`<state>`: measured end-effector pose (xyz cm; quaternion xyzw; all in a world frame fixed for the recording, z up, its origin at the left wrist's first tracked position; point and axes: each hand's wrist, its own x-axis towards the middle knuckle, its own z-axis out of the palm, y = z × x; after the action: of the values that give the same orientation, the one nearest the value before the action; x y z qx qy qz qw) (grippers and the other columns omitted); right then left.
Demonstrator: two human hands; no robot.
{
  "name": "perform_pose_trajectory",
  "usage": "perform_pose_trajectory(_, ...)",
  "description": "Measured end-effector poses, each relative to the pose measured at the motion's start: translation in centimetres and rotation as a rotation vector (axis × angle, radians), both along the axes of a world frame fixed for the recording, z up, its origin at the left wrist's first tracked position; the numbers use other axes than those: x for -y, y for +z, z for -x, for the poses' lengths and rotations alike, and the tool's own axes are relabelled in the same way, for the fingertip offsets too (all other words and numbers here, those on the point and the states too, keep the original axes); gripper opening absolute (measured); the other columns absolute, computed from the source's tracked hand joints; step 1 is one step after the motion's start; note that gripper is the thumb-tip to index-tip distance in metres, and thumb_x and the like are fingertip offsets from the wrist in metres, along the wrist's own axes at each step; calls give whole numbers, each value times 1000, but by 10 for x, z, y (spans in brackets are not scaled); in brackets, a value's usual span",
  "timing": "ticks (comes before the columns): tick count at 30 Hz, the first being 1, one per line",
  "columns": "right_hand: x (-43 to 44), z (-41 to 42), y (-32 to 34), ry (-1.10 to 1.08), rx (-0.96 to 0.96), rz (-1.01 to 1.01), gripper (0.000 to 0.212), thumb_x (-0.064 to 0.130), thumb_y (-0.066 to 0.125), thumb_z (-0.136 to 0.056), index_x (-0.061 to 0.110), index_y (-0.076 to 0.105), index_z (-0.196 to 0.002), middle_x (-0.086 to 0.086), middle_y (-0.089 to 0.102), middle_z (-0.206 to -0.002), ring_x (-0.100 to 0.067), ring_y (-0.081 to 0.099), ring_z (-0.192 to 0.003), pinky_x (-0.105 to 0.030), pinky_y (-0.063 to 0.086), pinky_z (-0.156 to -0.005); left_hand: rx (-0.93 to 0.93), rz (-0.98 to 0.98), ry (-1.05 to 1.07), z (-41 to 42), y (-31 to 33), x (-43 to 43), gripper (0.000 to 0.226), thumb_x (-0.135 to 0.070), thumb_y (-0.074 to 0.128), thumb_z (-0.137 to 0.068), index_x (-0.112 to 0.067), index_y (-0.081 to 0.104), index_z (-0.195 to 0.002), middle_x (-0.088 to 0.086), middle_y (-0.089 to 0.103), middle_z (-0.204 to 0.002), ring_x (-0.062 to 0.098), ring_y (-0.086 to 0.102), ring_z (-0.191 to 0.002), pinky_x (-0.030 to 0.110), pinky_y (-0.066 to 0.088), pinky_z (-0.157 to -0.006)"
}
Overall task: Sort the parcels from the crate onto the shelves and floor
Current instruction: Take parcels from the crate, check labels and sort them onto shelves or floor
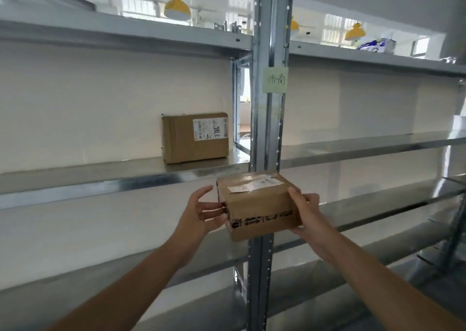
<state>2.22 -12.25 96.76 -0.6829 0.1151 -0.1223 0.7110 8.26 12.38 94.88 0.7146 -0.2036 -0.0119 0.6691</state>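
Parcel [259,204] is a small brown carton, and you hold it in the air between both hands. It hangs in front of the steel upright [267,118], just below the front edge of the middle shelf [100,176], touching neither. The long axis runs left to right, with the right end turned slightly away from you. The top face tilts toward you and carries a white label under clear tape. A band of black-printed tape runs along the front face.

Your left hand [204,209] cups the left end: the fingers are bent with their tips on the carton, and the thumb is lifted clear above. Your right hand [307,212] grips the right end, with the thumb on the top edge and the other fingers wrapped underneath, mostly hidden.

The left bay of the middle shelf holds a second parcel [195,137]. It is larger and stands on edge at the back edge against the wall, near the right end of the bay. Its white label faces you with the handwritten number turned sideways.

A green note [275,79] with handwriting is stuck on the upright. A blue-and-white package [375,45] lies on the top shelf of the right bay. Yellow lamps [176,6] hang behind.
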Motion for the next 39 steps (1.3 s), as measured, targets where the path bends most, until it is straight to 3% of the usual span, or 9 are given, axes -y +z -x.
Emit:
perform_pose_trajectory(4, -61, -3, 5, 126, 11, -103, 38, 41, 56, -95, 26, 35, -123, -3, 45, -119, -22, 54, -107, -42, 57, -82, -93, 14, 24, 11, -2, -71, 115, -7, 82, -76, -40, 3, -153, 3, 68, -114, 9, 69, -100, 20, 53, -73)
perform_pose_trajectory(7, -108, -8, 6, 185, 36, -86, 26, 33, 58, -93, 25, 42, -112, -7, 43, -121, -26, 51, -111, -49, 54, -93, -130, 51, 31, 29, -7, -127, 121, -1, 86, -69, -39, 8, -154, 12, 64, -107, 20, 69, -97, 24, 55, -76)
perform_pose_trajectory(11, -179, -17, 8, 252, 111, -8, 37, 38, 66, -85, 28, 45, -114, -7, 45, -124, -26, 50, -113, -47, 52, -94, -112, 129, 106, 53, -10, -200, 99, 2, 85, -68, -43, 38, -142, 9, 63, -96, 23, 69, -92, 29, 53, -81)
perform_pose_trajectory(15, -251, -29, 6, 314, 208, -167, 65, 43, 71, -83, 23, 32, -132, -3, 44, -128, -18, 48, -121, -37, 45, -98, -104, 261, 247, 81, -13, -263, 62, -10, 83, -77, -36, 55, -126, 13, 58, -113, 28, 68, -106, 41, 53, -95)
perform_pose_trajectory(19, -331, -36, 0, 393, 219, -188, 84, 60, 58, -81, 36, 11, -146, 3, 37, -144, -15, 44, -127, -38, 37, -109, -212, 479, 362, 103, -25, -310, 52, 13, 60, -81, -20, 60, -121, 14, 52, -114, 37, 66, -107, 43, 56, -93)
perform_pose_trajectory(26, -459, -47, 12, 517, 231, -130, 51, 59, 44, -93, 22, 23, -120, 11, 42, -113, -4, 55, -105, -25, 50, -83, -215, 481, 550, 138, -27, -390, 45, 19, 38, -81, -12, 49, -112, 28, 55, -126, 43, 65, -107, 45, 50, -101)
perform_pose_trajectory(31, -533, -68, 1, 620, 218, -63, 42, 52, 36, -101, 21, 37, -129, -1, 44, -128, -7, 54, -104, -26, 48, -85, -193, 490, 763, 153, -25, -429, 36, 19, 34, -82, -12, 47, -96, 25, 62, -113, 43, 68, -99, 41, 57, -91)
perform_pose_trajectory(36, -593, -84, -7, 837, 104, 82, 59, 74, 30, -82, 44, 55, -125, 4, 42, -130, -17, 47, -122, -42, 44, -100, -164, 494, 974, 161, -14, -462, 7, -6, 50, -96, -12, 54, -96, 22, 69, -110, 42, 70, -94, 46, 51, -94)
perform_pose_trajectory(39, -608, -90, 0, 1029, 142, 0, 38, 63, 36, -96, 49, 58, -123, 14, 55, -121, 3, 59, -103, -21, 51, -85, -141, 408, 1062, 163, -4, -479, 16, -21, 58, -96, -20, 60, -112, 13, 71, -114, 39, 71, -96, 41, 55, -84)
